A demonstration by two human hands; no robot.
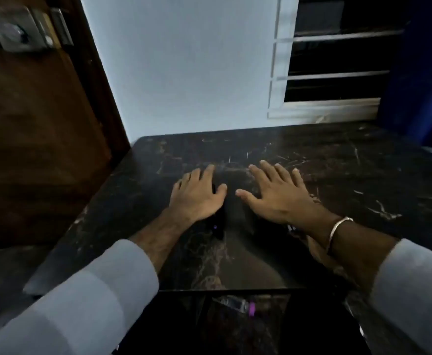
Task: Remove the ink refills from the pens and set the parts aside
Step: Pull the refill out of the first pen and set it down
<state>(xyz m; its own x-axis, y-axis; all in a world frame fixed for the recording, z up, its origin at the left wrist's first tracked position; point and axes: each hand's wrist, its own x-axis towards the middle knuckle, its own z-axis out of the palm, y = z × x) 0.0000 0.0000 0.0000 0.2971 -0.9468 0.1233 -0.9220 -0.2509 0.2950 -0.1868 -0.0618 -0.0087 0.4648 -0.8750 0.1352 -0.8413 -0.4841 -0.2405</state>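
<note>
Dim, blurred view; small detail is hard to read. Left hand (pixel 199 196) and right hand (pixel 276 193) both lie palm-down, fingers spread flat on the dark marble table (pixel 338 170), neither one closed round anything.

A dark slim object (pixel 216 226) pokes out from under the heel of the left hand, with a small purple spot on it, possibly a pen (too dark to be sure). The hand covers most of it. By the right wrist a small pale glint (pixel 290 228) shows at the table surface; what it is cannot be told.

Below the table's near edge, on a lower dark surface, lies a clear piece with a purple end (pixel 238 304), tilted, looking like a pen part; blurred, and partly lost in shadow.

Pale sleeves (pixel 87 298) fill the lower corners and cut off the table's near sides. Thin metal bangle (pixel 338 231) on the right wrist.

Surroundings: brown wooden door (pixel 30 124) with metal lock (pixel 20 29) to the left, pale wall (pixel 179 65) beyond the table, barred window (pixel 338 60) upper right, blue curtain (pixel 425 67) at far right edge.
</note>
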